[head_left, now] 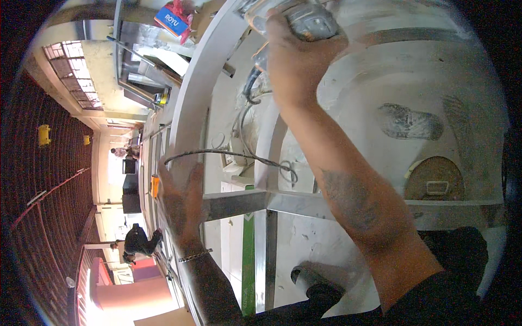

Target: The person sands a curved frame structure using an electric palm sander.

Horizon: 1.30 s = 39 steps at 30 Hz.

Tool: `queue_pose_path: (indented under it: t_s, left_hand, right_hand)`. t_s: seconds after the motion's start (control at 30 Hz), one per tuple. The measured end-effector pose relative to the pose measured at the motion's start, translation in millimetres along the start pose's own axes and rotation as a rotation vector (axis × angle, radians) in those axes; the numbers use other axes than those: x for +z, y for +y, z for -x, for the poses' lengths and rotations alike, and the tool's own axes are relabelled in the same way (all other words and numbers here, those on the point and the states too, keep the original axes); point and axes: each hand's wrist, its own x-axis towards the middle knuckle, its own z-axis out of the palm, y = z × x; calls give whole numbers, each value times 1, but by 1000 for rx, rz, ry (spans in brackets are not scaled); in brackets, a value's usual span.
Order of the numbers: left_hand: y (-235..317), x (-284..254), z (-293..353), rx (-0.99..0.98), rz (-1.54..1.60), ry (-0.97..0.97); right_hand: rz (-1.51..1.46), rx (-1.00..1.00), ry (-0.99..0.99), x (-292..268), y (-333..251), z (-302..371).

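Note:
At the top, my right hand (302, 70) is wrapped round a dusty grey-and-orange power sander (312, 24), which rests against a pale curved panel (359, 92). A dark cord hangs below the tool. My left hand (182, 198), blurred by motion, is at the outer side of a white curved rim (187, 108), with a chain bracelet at its wrist. A black cable (217, 151) arches from near those fingertips to a loose loop; whether the fingers grip it is not clear.
Metal frame bars (234, 205) cross below the cable, beside a green strip (248, 261). A brown round-edged piece (435, 179) lies against the panel. At upper left are a blue box (171, 22) and leaning boards. A bent-over person (140, 240) is in the background at left.

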Motion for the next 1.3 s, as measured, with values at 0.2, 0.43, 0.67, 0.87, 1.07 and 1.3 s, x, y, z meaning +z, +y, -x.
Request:
queue_pose_path:
  t_s: [0.2, 0.43, 0.67, 0.87, 1.07, 1.3]
  left_hand:
    - [-8, 3, -4, -15, 11, -20]
    - [-20, 10, -3, 22, -26, 60]
    - [-12, 3, -3, -34, 14, -10]
    - [-14, 7, -3, -16, -25, 12]
    - [4, 1, -1, -89, 6, -46]
    - [-7, 3, -3, -78, 11, -31]
  right_hand:
    - [169, 73, -99, -1, -5, 46]
    - [372, -34, -112, -8, 4, 63]
    - [94, 313, -164, -4, -17, 54]
    - [172, 335, -189, -11, -22, 90]
    - [356, 261, -235, -19, -32, 103]
    - [292, 139, -142, -6, -16, 65]
